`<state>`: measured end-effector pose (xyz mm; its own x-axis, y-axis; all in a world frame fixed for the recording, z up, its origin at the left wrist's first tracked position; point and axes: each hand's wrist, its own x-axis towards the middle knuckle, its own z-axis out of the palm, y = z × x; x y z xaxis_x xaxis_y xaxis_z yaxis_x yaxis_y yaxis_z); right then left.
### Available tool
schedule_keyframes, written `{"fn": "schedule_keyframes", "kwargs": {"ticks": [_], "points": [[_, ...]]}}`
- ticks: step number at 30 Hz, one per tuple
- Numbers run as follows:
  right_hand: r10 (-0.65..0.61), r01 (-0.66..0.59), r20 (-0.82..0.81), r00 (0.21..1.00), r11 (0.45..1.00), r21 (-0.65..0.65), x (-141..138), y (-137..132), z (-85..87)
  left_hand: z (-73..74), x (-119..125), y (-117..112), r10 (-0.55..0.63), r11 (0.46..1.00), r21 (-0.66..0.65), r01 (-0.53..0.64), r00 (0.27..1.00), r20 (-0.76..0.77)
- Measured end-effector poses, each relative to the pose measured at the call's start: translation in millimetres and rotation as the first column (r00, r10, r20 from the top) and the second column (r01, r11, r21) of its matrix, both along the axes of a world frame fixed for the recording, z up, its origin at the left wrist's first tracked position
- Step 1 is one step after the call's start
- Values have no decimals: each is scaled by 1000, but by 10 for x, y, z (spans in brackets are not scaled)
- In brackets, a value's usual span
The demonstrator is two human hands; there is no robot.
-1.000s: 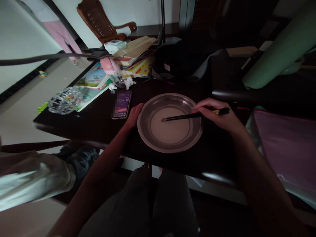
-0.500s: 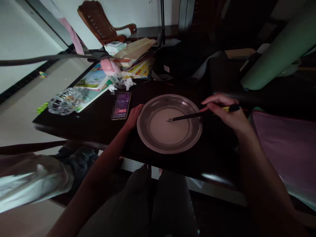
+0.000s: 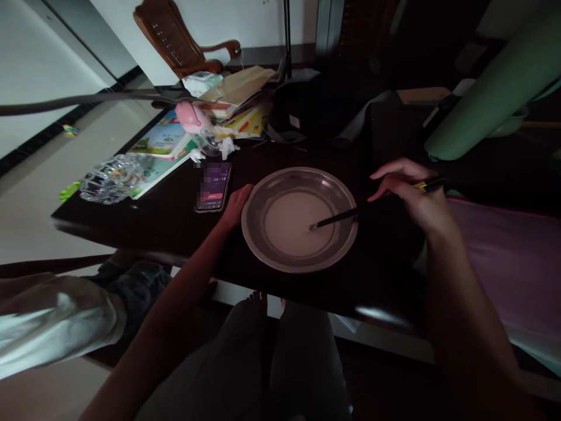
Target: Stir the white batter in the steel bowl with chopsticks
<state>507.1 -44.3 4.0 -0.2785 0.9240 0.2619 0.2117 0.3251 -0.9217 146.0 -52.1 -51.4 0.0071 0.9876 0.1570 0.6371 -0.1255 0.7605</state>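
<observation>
A wide metal basin (image 3: 300,266) with cloudy, pale liquid stands near the table's front edge. My left hand (image 3: 236,206) is at its left rim, fingers curled against the side; the undersides of the fingers are hidden. Off the basin's right side, my right hand (image 3: 409,190) holds a slim black paintbrush (image 3: 335,219) loosely, thumb and forefinger forward. The brush slants across the right rim, its tip at the liquid. Its yellow-banded end shows behind the hand; the dark middle of the handle is hard to make out.
A phone (image 3: 213,187) showing a timer lies left of the basin. Farther left are a clear glass dish (image 3: 111,180), books (image 3: 160,140) and a pink object (image 3: 191,117). A green cylinder (image 3: 477,111) and a pinkish mat (image 3: 495,251) are at right. Another person's leg (image 3: 65,316) is at lower left.
My right hand has drawn back to the right, and the brush tip has shifted right and slightly nearer in the basin. My left hand stays at the rim.
</observation>
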Motion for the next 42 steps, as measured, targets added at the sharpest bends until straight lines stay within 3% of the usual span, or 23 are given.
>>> {"fn": "schedule_keyframes", "kwargs": {"ticks": [5, 11, 17, 20, 24, 30, 33, 37, 42], "points": [[144, -142, 82, 986, 989, -31, -149, -45, -14, -22, -10, 3, 7, 1000, 20, -7, 1000, -17], [-38, 37, 27, 999, 998, 51, -14, 4, -1, -20, -8, 6, -5, 1000, 20, 5, 1000, -12], [136, -136, 82, 987, 991, -11, -160, -53, -16, -21, -4, 8, 5, 1000, 14, -5, 1000, -1], [93, -98, 99, 991, 994, 40, -190, -46, -32, -19, -8, 6, 1, 1000, 11, -1, 1000, -7], [-29, 28, 35, 999, 999, 43, -19, -7, -4, -4, -7, -2, -5, 1000, 8, 5, 1000, -21], [137, -136, 72, 988, 991, -16, -165, -61, -2, -6, -8, -3, 13, 1000, -4, -13, 1000, -28], [84, -88, 111, 990, 996, 33, -176, -48, -18, -8, -11, 0, 19, 1000, -3, -19, 1000, -23], [-40, 39, 33, 999, 999, 29, -5, -8, -11, 0, -16, -1, -5, 1000, -4, 4, 1000, -26], [102, -103, 59, 993, 995, 13, -126, -41, -22, -35, -25, 8, -1, 1000, 21, 1, 1000, -19]]}}
